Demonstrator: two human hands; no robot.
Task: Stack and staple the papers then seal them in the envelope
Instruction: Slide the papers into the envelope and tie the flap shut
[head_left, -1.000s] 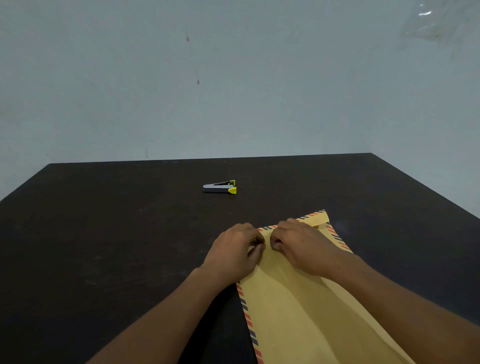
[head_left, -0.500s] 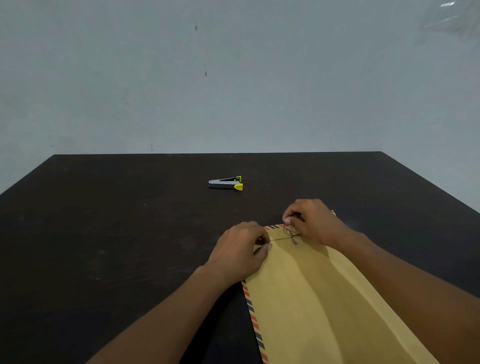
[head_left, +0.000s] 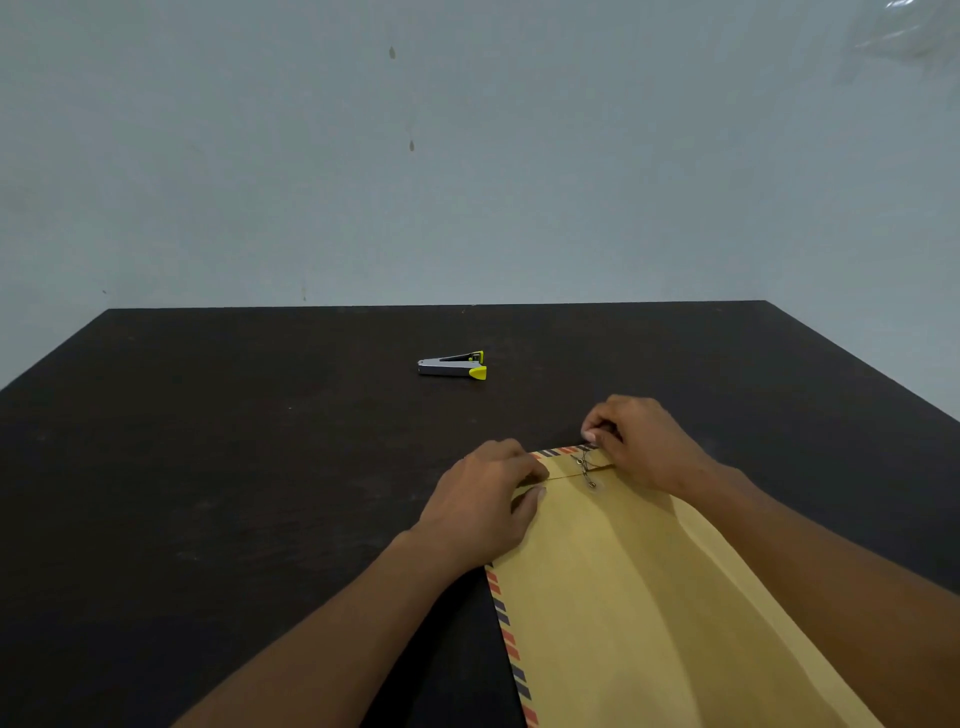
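A tan envelope (head_left: 639, 597) with red and blue striped edges lies on the dark table, its flap folded down at the far end. A thin string (head_left: 586, 464) runs between the two small clasp discs on flap and body. My right hand (head_left: 641, 444) is at the flap's far edge and pinches the string's end between thumb and fingertips. My left hand (head_left: 483, 506) rests on the envelope's left side, fingers curled, thumb and fingers pressing at the flap's edge. No loose papers are visible.
A grey and yellow stapler (head_left: 452, 365) lies on the dark table (head_left: 208, 467) beyond the hands, towards the middle. A pale wall stands behind the table's far edge. The table's right edge runs diagonally at the right.
My right hand has moved from beside the left hand to the flap's far edge, uncovering the clasp and string. The left hand has stayed on the envelope's left side.
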